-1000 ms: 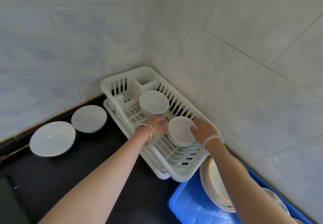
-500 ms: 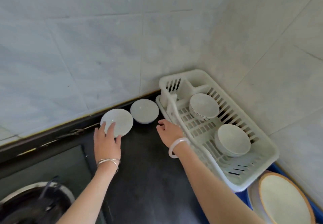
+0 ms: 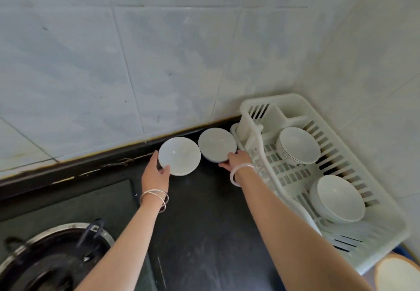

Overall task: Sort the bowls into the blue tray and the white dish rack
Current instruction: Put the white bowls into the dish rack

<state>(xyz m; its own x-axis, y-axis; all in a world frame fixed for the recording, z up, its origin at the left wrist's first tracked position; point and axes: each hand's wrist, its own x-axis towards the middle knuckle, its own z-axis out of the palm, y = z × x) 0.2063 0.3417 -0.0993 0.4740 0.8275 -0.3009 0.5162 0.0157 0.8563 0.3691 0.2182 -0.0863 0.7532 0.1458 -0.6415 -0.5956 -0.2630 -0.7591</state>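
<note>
Two white bowls stand on the black counter by the wall. My left hand [image 3: 156,173] grips the near left rim of the left bowl [image 3: 180,154], thumb on its edge. My right hand [image 3: 236,160] holds the near rim of the right bowl [image 3: 216,144], fingers under its front edge. The white dish rack [image 3: 256,109] sits in the corner to the right. It holds a gold-rimmed bowl [image 3: 297,145] at the back and a plain white bowl [image 3: 338,197] nearer me. Only a sliver of the blue tray [image 3: 405,251] shows at the bottom right.
A gas burner with a black pan support [image 3: 52,259] sits at the bottom left. A brown-rimmed plate [image 3: 397,274] shows at the bottom right corner, by the tray. Tiled walls close the counter at the back and right.
Both hands left the rack and moved left to the two bowls on the counter. The left hand went from resting on its bowl to gripping it; the right hand reached the other bowl.
</note>
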